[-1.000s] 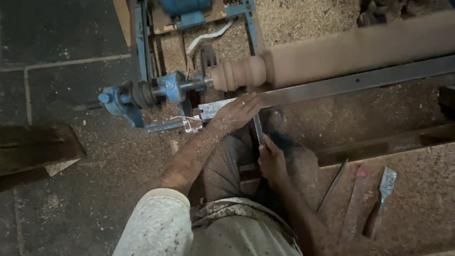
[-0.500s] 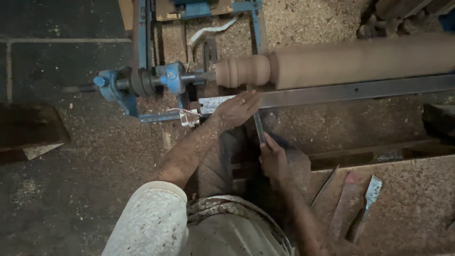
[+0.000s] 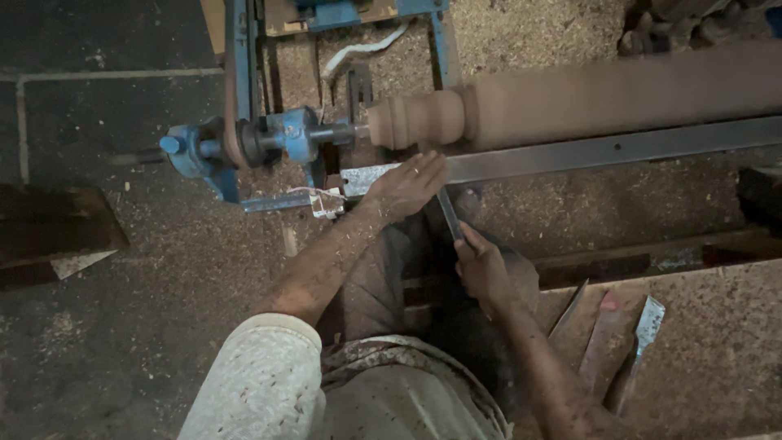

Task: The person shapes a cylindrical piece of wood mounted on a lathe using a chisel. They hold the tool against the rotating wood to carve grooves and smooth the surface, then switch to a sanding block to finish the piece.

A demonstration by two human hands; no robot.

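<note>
Head view, looking down on a floor-level wood lathe. A long wooden spindle (image 3: 570, 102) lies horizontally across the upper half of the frame; its left end, already turned into rounded beads, is carried by the blue headstock (image 3: 285, 138) at upper left. Just below and parallel to it runs a flat metal tool rest (image 3: 603, 151). The left hand (image 3: 407, 186), at frame centre, lies on the rest with fingers together and curled over a turning chisel (image 3: 449, 216), apparently pinning the blade down so that its tip meets the beaded end. The right hand (image 3: 482, 267), lower and slightly right, is clamped around the chisel's lower end, a placement that would serve to steer it. Spare chisels (image 3: 643, 334) lie at lower right on a sawdust-covered board (image 3: 717, 358), within reach. Sawdust covers the floor around the lathe.
</note>
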